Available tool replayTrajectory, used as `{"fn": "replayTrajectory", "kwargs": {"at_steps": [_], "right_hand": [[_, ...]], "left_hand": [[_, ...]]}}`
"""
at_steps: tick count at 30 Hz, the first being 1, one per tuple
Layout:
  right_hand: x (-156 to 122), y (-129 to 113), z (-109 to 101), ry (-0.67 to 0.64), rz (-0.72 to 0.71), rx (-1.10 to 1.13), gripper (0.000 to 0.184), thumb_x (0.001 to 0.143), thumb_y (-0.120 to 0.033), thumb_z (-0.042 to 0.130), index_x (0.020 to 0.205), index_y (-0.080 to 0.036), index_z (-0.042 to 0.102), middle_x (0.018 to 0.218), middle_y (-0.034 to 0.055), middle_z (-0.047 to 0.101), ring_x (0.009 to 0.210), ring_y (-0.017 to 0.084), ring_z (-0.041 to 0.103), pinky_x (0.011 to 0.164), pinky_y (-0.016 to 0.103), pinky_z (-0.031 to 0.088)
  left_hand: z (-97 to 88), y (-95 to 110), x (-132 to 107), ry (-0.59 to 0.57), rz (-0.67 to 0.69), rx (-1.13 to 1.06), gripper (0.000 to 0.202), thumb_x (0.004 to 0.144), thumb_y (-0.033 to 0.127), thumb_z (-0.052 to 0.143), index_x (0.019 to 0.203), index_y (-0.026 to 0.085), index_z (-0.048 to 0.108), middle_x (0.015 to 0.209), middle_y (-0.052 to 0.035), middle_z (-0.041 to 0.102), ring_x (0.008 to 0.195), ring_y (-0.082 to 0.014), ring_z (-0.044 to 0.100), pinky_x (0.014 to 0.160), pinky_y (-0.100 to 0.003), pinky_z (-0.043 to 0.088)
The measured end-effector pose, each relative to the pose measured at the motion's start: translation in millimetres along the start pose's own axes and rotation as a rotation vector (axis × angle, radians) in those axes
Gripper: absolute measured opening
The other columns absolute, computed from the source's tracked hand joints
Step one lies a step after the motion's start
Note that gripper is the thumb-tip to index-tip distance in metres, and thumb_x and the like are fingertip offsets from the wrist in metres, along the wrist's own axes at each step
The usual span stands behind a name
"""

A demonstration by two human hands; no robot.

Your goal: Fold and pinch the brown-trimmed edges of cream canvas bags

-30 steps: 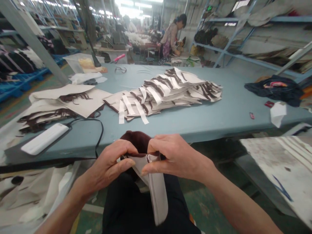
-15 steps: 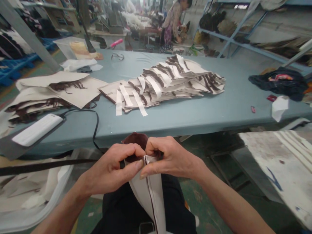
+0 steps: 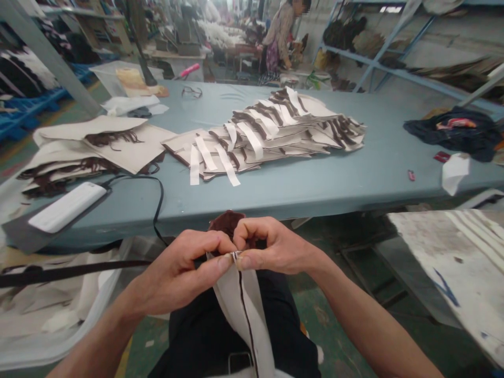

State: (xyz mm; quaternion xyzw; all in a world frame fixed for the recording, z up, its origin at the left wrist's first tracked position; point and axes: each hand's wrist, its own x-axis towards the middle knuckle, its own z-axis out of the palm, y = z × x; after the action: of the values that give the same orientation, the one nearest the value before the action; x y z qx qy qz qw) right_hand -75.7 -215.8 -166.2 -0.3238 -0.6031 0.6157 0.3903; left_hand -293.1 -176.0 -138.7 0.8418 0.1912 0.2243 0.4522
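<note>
At far left, on a blue-grey cloth-covered table (image 3: 299, 189), a flat white oblong block (image 3: 66, 207) with a black cord. Next, the left hand (image 3: 177, 273), in a narrow pinch on the top edge of a long cream canvas panel (image 3: 240, 310) with a dark brown seam. Touching it, the right hand (image 3: 275, 247), just as tight on that edge, below bunched maroon fabric (image 3: 227, 223). Panel hanging over black trousers (image 3: 283, 325). Farther off on the table, a pile of cream panels with white strips (image 3: 260, 142); at far right, a crumpled dark navy garment (image 3: 457, 134).

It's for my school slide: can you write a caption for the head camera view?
Left hand and right hand pinch a long cream fabric piece with dark brown binding above black trousers.
</note>
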Motion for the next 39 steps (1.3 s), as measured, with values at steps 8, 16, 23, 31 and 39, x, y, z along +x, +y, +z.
{"fn": "replayTrajectory", "kwargs": {"at_steps": [8, 16, 23, 31, 39], "right_hand": [[0, -3, 2, -0.03, 0.045, -0.011, 0.041, 0.086, -0.048, 0.084, 0.082, -0.017, 0.058, 0.073, -0.0065, 0.052, 0.063, 0.008, 0.043, 0.057, 0.021, 0.036], [-1, -27, 6, 0.049, -0.009, -0.443, 0.007, 0.087, -0.02, 0.068, 0.083, -0.017, 0.063, 0.075, -0.0044, 0.062, 0.066, 0.009, 0.053, 0.062, 0.021, 0.041], [0, -31, 5, 0.027, 0.016, -0.441, 0.007, 0.083, -0.018, 0.068, 0.078, -0.016, 0.063, 0.07, -0.0065, 0.058, 0.062, 0.007, 0.049, 0.059, 0.02, 0.038], [-1, -26, 4, 0.002, 0.056, -0.36, 0.009, 0.084, -0.02, 0.07, 0.079, -0.016, 0.063, 0.071, -0.007, 0.058, 0.062, 0.007, 0.049, 0.059, 0.019, 0.039], [2, -22, 5, -0.027, 0.012, -0.391, 0.009, 0.085, -0.02, 0.067, 0.078, -0.017, 0.062, 0.066, -0.0076, 0.053, 0.061, 0.008, 0.046, 0.057, 0.02, 0.035]], "left_hand": [[2.3, -5, -5, 0.01, -0.094, -0.08, 0.033, 0.101, 0.03, 0.053, 0.073, 0.016, 0.064, 0.062, 0.0053, 0.05, 0.056, -0.0092, 0.045, 0.052, -0.02, 0.035], [-0.2, 0, -6, 0.058, -0.127, -0.034, 0.033, 0.1, 0.029, 0.054, 0.072, 0.016, 0.066, 0.06, 0.0047, 0.054, 0.055, -0.0086, 0.047, 0.051, -0.018, 0.035], [-0.8, -2, -4, 0.018, -0.18, -0.117, 0.032, 0.096, 0.034, 0.064, 0.071, 0.016, 0.066, 0.061, 0.0036, 0.056, 0.056, -0.0095, 0.047, 0.052, -0.02, 0.037], [-7.7, -7, -6, -0.091, -0.193, -0.104, 0.029, 0.1, 0.034, 0.062, 0.08, 0.015, 0.07, 0.065, 0.0014, 0.06, 0.058, -0.0108, 0.049, 0.054, -0.02, 0.041], [-8.5, -10, -7, -0.112, -0.218, -0.123, 0.021, 0.092, 0.028, 0.063, 0.075, 0.016, 0.063, 0.062, 0.0039, 0.052, 0.054, -0.0091, 0.043, 0.049, -0.018, 0.035]]}}
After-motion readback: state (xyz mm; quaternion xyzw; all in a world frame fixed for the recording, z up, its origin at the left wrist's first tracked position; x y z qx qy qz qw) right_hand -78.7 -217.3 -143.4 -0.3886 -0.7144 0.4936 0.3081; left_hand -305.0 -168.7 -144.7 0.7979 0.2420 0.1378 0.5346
